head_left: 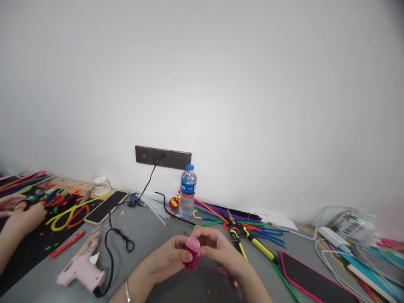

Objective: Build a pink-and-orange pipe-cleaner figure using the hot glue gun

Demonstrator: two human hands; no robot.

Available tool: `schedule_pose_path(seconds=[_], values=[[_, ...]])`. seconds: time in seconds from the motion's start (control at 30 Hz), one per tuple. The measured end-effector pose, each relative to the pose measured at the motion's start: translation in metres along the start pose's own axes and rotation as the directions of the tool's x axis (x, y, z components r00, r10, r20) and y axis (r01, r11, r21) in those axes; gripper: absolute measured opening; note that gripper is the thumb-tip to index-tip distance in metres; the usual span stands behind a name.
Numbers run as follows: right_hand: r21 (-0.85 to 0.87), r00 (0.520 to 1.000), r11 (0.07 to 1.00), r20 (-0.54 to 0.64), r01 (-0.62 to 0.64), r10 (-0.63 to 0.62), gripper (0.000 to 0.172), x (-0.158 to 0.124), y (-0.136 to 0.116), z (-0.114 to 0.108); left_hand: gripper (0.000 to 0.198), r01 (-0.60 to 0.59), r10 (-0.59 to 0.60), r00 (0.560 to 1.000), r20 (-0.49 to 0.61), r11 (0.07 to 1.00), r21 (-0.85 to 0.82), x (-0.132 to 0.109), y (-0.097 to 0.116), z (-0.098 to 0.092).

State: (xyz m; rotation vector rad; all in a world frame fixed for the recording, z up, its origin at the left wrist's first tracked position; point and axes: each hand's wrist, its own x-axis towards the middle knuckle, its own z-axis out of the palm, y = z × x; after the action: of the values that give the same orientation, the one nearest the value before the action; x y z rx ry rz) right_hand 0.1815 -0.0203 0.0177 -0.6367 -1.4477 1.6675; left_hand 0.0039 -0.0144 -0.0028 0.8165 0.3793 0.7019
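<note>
Gripping the roll (192, 253), our left hand (166, 257) and right hand (218, 248) clasp it from either side. Its axis stands upright.

Pink fuzzy roll (192, 252), pinched between left hand (168, 257) and right hand (218, 248) above grey table (145, 235). Pink glue gun (82, 267) lying at left, black cord (111, 252) attached. Water bottle (188, 191) upright by wall (221, 105). Yellow-handled cutters (252, 242) on pipe cleaners (268, 231). Pink-cased phone (311, 280) at right.

A glue gun (82, 266), water bottle (188, 191), scissors (229, 219) and phone (105, 207) sit on the desk (148, 235).
</note>
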Motion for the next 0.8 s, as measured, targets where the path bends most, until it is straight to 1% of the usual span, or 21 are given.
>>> schedule_pose_path(seconds=[0.17,0.37,0.6,0.8], values=[[-0.029,1.0,0.999,0.005,0.014,-0.014,0.028,-0.0003,0.0,0.0011,0.03,-0.015,0.014,1.0,0.018,1.0,0.014,-0.0001,0.0008,0.0012],[-0.064,0.999,0.997,0.019,0.03,-0.029,0.029,-0.0014,-0.0023,0.0018,0.029,0.004,-0.003,1.0,-0.028,0.999,0.034,-0.0023,0.0024,0.0035],[-0.072,1.0,0.997,0.008,0.025,-0.024,0.03,-0.0016,-0.0042,0.0042,0.029,-0.018,0.019,1.0,-0.012,0.999,0.051,-0.0016,0.002,0.0007],[-0.057,0.999,0.998,0.026,0.04,-0.039,0.028,-0.0008,-0.0033,0.0037,0.03,-0.035,0.036,0.999,-0.013,0.997,0.069,-0.0004,-0.0006,-0.0034]])
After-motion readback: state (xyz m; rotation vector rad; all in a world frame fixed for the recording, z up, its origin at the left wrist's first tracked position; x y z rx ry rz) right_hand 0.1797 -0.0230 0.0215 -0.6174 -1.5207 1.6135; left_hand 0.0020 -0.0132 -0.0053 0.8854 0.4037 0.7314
